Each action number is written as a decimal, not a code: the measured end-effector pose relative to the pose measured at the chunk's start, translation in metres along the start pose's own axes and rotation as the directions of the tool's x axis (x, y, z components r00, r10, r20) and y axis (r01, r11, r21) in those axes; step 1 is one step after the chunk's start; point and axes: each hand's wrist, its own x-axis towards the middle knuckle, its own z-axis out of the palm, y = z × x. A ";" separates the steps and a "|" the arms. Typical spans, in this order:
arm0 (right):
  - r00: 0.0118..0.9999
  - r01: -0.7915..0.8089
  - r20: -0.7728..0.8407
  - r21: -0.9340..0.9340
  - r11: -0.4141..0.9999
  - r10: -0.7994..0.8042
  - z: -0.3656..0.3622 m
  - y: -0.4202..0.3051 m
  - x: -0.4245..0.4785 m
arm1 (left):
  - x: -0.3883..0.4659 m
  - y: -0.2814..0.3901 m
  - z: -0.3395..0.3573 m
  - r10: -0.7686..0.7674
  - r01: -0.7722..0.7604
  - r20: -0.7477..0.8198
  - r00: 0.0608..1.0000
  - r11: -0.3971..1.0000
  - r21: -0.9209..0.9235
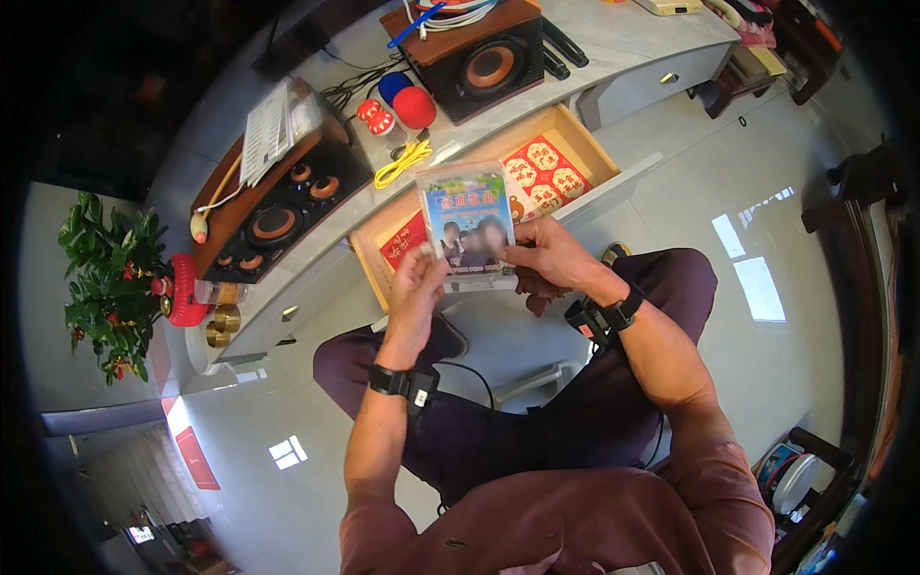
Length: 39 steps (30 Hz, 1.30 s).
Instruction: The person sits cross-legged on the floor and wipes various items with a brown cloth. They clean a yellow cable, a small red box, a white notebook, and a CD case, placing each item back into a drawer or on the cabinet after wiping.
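Between my two hands is a printed picture cover in a clear plastic sleeve (471, 215), bearing writing and a photo of people. My left hand (417, 280) pinches its lower left edge. The right side is gripped by my right hand (550, 251), thumb on the front. Behind and below the sleeve, an open wooden drawer (604, 162) shows on both sides. It holds a red sheet with round paper labels (543, 169) at the right and a red printed packet (402, 241) at the left. Below my right hand is a dark reddish thing (539, 291) that I cannot identify.
On the marble-topped cabinet stand two wooden speakers (496, 65) (277, 215). Between them are red and blue microphone foam covers (415, 108), red-capped shakers (381, 122) and a coiled yellow cable (402, 164). Black microphones (564, 43) lie farther right. A potted plant (108, 280) is at the left.
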 end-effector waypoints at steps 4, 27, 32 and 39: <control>0.997 -0.073 0.029 -0.112 0.991 0.077 0.010 0.003 0.006 | 0.026 -0.002 -0.030 0.032 -0.031 0.093 0.995 0.999 -0.014; 0.997 0.010 0.071 -0.278 0.961 0.010 -0.004 0.035 0.037 | 0.041 -0.034 -0.041 0.012 -0.009 -0.015 1.000 0.981 0.194; 0.997 -0.022 0.067 -0.299 0.954 0.044 0.019 0.028 0.026 | 0.043 -0.052 -0.033 0.243 -0.226 0.012 0.970 0.880 0.418; 0.989 -0.077 0.105 -0.205 0.976 0.100 0.027 0.019 0.019 | 0.033 -0.064 -0.035 0.038 -0.014 0.213 0.976 0.994 -0.112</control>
